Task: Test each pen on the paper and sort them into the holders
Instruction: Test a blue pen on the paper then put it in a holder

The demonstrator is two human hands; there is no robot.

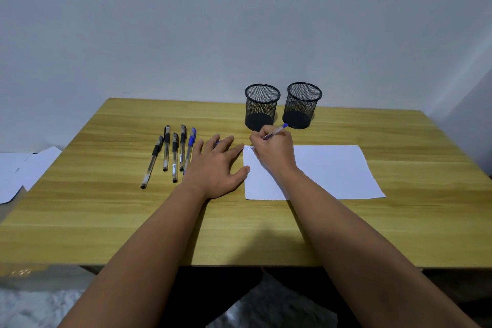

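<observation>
Two bare forearms enter from bottom edge, one from 7 o'clock, other from 5 o'clock. No sleeve visible on either arm up to frame edge. Left hand (217, 165): bare, five fingers visible, short nails, knuckles faintly creased. Right hand (274, 150): bare, back of hand and knuckles facing camera, fingertips mostly hidden. Wrists bare on both sides. Dark garment over lap at 6 o'clock, below table edge, details too dim to tell.
</observation>
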